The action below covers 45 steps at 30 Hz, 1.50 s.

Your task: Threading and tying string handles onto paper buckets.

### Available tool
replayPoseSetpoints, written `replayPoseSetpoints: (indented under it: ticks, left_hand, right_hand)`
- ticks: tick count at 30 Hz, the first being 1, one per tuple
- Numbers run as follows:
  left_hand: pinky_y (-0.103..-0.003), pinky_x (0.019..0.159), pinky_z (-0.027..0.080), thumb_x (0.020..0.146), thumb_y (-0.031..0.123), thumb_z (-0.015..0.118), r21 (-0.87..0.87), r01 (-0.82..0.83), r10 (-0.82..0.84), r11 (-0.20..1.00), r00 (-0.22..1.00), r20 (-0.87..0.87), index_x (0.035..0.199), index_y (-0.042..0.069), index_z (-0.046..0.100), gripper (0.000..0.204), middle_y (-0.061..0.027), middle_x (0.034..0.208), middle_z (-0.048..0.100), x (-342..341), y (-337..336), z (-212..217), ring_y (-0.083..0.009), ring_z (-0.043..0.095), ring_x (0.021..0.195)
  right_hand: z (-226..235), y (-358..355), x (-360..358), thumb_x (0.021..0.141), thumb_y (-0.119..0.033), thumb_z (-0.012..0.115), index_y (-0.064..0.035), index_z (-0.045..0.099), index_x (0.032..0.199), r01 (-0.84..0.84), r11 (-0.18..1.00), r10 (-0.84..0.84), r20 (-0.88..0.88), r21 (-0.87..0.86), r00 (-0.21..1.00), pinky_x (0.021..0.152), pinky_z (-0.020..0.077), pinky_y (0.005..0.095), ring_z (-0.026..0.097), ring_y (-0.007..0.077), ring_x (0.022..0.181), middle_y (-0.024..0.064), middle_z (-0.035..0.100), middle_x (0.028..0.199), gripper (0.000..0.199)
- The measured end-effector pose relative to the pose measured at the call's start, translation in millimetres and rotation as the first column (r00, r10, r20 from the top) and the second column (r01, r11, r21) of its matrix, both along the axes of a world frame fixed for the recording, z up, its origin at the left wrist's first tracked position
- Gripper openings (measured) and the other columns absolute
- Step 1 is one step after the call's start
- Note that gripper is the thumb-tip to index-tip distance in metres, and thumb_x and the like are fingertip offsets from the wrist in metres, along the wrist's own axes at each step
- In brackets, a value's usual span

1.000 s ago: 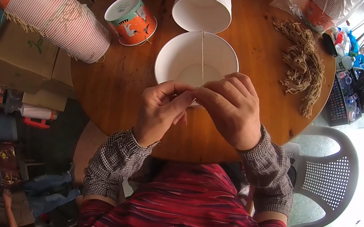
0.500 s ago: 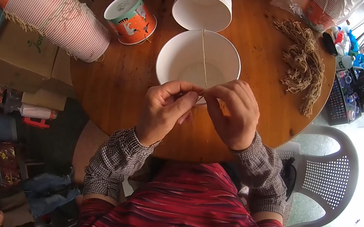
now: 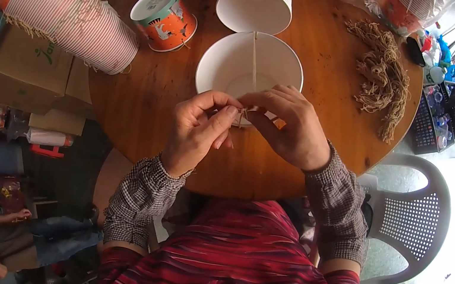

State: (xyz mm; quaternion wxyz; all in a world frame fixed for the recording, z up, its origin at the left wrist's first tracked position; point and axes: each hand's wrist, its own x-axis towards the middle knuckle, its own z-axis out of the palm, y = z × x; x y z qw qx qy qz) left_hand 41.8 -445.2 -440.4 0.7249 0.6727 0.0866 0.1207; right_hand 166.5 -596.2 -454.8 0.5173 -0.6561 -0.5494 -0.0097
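Twine (image 3: 252,65) is running taut across the mouth of the white paper bowl (image 3: 225,63) on the round wooden table (image 3: 144,98), and you are pinching its near end at the rim, left hand (image 3: 196,134) and right hand (image 3: 290,125) both closed on it with fingertips meeting. The bowl is looking light and easily dented, the twine thin, limp and likely to slip, so you are wisely holding it close to the rim.

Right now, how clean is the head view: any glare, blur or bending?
Head view: hands and white paper bucket look sharp; daylight washes out the right side near the plastic chair; the round table edge bends toward the black fisheye rim.
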Motion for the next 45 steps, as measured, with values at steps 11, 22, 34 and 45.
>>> replayPoseSetpoints:
  ticks: [11,22,34,45]
  left_hand:
    - [-0.023,0.052,0.049,0.097,0.011,0.052,-0.052,0.001,0.000,0.999,1.000,0.007,0.103,0.000,0.056,0.013,-0.0002,0.072,0.053,2,3,-4,-0.0035,0.045,0.053]
    - [-0.019,0.059,0.044,0.088,0.001,0.063,0.471,-0.256,0.120,0.844,0.946,0.300,0.107,-0.001,0.059,0.019,-0.0070,0.107,0.055,5,-6,1,-0.0035,0.049,0.066]
    - [-0.020,0.051,0.046,0.095,0.013,0.057,0.094,-0.072,0.066,0.993,0.996,0.066,0.103,-0.002,0.060,0.017,-0.0087,0.098,0.065,11,-5,10,-0.0061,0.054,0.057]
    - [-0.019,0.052,0.047,0.091,0.006,0.061,0.290,-0.038,0.003,0.956,0.993,0.118,0.101,-0.001,0.062,0.012,-0.0028,0.079,0.064,14,-7,5,-0.0058,0.058,0.058]
  right_hand:
    - [2,-1,-5,0.080,0.000,0.066,-0.0027,0.065,0.092,0.001,1.000,0.003,-0.220,0.017,0.975,0.073,0.0490,0.0315,0.063,0.0214,0.078,0.0080,0.066,0.082,0.012]
    - [-3,2,-7,0.081,-0.003,0.064,-0.0056,0.062,0.090,0.070,0.992,-0.057,-0.121,0.107,0.991,0.068,0.0469,0.0337,0.060,0.0256,0.073,0.0081,0.063,0.082,0.010]
    - [-8,2,-14,0.083,-0.001,0.063,-0.0044,0.058,0.090,0.144,0.982,-0.095,-0.331,0.125,0.939,0.066,0.0482,0.0324,0.061,0.0252,0.075,0.0064,0.065,0.083,0.009]
    - [-3,1,-8,0.083,-0.005,0.064,-0.0055,0.057,0.093,0.148,0.980,-0.154,0.036,0.135,0.987,0.062,0.0481,0.0355,0.062,0.0256,0.068,0.0071,0.064,0.076,0.012]
